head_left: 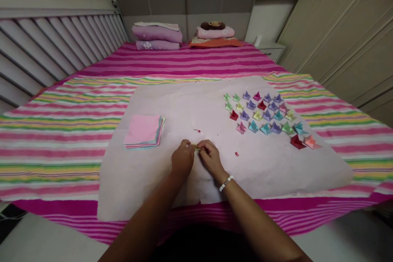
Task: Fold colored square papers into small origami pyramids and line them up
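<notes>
Both hands meet near the front edge of a big pale sheet spread over the bed, and between them sits a small folded paper piece, yellowish-green from what little of it shows. The left hand has its fingers curled together and pinched on the left side of the piece, while the right hand, with a white beaded bracelet at its wrist, has its fingers clamped on the other side; the piece is so small and so covered that I cannot tell its fold. To the left of the hands, well apart, lies a stack of square papers, pink on top with green and other colours peeping at the edges. Off to the right, further up the sheet, folded paper figures stand in loose rows (green, purple, red, teal and pink among them), each a little pointed shape. A couple of tiny red scraps lie on the sheet near the right hand. The bed's cover is striped in pink, green, yellow and white. At the far end, against the grey headboard, folded blankets and a pillow pile rest side by side.
</notes>
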Demonstrator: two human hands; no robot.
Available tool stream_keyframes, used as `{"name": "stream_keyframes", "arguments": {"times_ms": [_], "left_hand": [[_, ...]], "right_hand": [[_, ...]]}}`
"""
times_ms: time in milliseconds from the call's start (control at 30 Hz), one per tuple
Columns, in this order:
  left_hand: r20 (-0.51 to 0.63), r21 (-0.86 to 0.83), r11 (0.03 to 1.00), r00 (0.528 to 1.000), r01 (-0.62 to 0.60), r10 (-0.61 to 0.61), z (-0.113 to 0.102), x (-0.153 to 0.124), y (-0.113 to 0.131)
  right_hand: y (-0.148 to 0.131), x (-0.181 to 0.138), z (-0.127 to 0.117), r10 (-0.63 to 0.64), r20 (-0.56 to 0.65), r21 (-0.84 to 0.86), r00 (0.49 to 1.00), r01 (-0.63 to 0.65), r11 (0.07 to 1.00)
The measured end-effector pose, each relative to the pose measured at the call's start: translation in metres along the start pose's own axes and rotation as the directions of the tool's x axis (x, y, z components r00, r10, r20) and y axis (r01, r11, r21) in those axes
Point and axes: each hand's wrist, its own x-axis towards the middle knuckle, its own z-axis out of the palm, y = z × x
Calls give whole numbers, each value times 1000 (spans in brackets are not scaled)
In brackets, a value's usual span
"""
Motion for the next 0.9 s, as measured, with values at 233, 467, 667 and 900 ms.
{"name": "stream_keyframes", "arguments": {"times_ms": [233,467,667,900], "left_hand": [[-41,-62,998,999,-10,8,-1,0,-6],[-129,-182,979,989,-92,69,5,2,-13],[-180,-228,967,981,-111,71,10,5,-17],[-201,-232,965,977,-121,74,7,3,-16]], "right_hand": [[-6,1,2,-41,40,-61,998,43,997],[-14,2,9,-31,30,-206,999,37,978],[-22,5,15,-10,27,-363,1000,20,932],[-28,7,18,38,43,-499,998,-12,867]]}}
